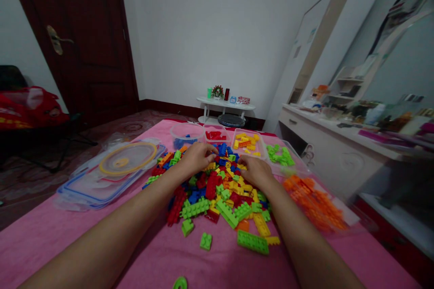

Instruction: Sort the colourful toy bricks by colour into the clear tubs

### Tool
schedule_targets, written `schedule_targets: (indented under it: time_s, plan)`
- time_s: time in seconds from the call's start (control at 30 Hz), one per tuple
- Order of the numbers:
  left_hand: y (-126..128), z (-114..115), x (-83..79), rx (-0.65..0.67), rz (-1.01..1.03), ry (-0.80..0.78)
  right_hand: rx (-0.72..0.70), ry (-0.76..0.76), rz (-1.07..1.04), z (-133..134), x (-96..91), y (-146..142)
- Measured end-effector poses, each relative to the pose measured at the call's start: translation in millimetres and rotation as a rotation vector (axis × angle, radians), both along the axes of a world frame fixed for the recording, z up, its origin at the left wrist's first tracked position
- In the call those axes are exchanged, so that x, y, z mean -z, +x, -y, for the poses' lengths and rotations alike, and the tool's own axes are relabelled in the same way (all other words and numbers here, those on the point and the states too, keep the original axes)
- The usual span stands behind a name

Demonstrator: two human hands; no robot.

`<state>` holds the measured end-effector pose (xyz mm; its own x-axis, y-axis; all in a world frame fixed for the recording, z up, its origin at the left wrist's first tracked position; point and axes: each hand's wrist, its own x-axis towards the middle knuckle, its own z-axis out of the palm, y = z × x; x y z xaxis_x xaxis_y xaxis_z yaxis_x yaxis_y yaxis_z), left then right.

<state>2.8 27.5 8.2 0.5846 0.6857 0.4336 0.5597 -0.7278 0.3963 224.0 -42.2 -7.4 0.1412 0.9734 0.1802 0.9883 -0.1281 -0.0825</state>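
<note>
A mixed heap of toy building blocks [212, 185] in red, green, yellow, blue and orange lies on the pink cloth. My left hand [199, 157] is over the far side of the heap, beside blue and yellow blocks. A gap shows between its thumb and fingers, and I see no block in them. My right hand [256, 170] rests at the heap's right far side, near yellow blocks. Its fingers are curled in, and whatever they may hold is hidden. Loose at the front are a green block [205, 241] and a long green block [252, 242].
Behind the heap stand clear tubs of blue [186, 130], red [204, 132] and yellow blocks [262, 145]. Green blocks [280, 155] and orange blocks [315, 203] fill containers on the right. Stacked lids [111, 183] lie left on the pink cloth [142, 248]. A dresser [315, 133] stands to the right.
</note>
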Motion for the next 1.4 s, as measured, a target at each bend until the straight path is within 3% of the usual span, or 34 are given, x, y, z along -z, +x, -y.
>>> schedule_targets:
  time_s: [0.17,0.33,0.57,0.63,0.77,0.83,0.9,1.1,1.27,1.4]
  plan:
    - [3,3,1.0,0.060,0.002,0.035,-0.001,-0.001,0.002,1,-4.8,-1]
    - [6,8,1.5,0.121,-0.034,0.075,0.028,-0.014,0.006,7,-25.4,-2]
    - [-3,5,-8.6,0.073,-0.053,0.058,-0.035,-0.192,-0.042,16,-52.5,10]
    - [-3,5,-8.2,0.079,-0.049,0.040,0.029,-0.063,-0.041,11,-53.4,14]
    - [0,5,-6.6,0.114,-0.064,0.025,0.087,0.426,-0.103,-1,-48.3,17]
    - [-1,6,-8.2,0.112,-0.085,0.031,0.068,0.494,-0.127,-3,-46.6,16]
    - [-4,7,-11.4,0.084,-0.112,0.019,0.085,0.404,-0.107,-2,-46.5,15]
    - [-11,16,-23.0,0.007,-0.295,-0.039,0.193,-0.155,0.087,4,-34.9,11]
    - [-12,21,-26.6,0.032,-0.397,-0.124,0.197,-0.210,0.143,4,-20.4,4]
    - [-12,20,-27.1,0.030,-0.370,-0.160,0.204,-0.247,0.151,5,-23.7,4]
